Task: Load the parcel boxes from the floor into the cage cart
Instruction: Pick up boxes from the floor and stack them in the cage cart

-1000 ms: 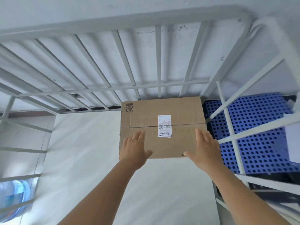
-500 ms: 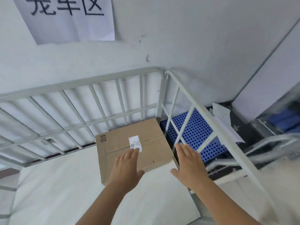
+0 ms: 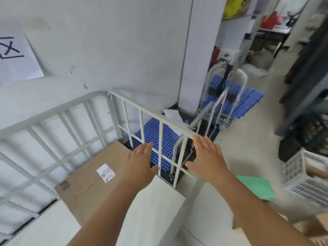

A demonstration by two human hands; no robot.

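A brown parcel box (image 3: 92,181) with a white label lies flat on the white floor of the cage cart, in its far right corner. The cage cart (image 3: 71,132) has white barred sides and stands against the wall. My left hand (image 3: 140,164) hovers above the box's right end with fingers straight, holding nothing. My right hand (image 3: 207,157) is raised in front of the cart's right side rail, fingers straight and empty.
A blue perforated pallet (image 3: 150,132) and a folded hand truck (image 3: 213,114) stand right of the cart. A white plastic crate (image 3: 305,176) and a green sheet (image 3: 255,185) lie on the floor at the right. A cardboard piece shows at the lower right edge.
Both hands have lifted off the box, which stays in the cart corner. My view has swung up and to the right, toward the room.
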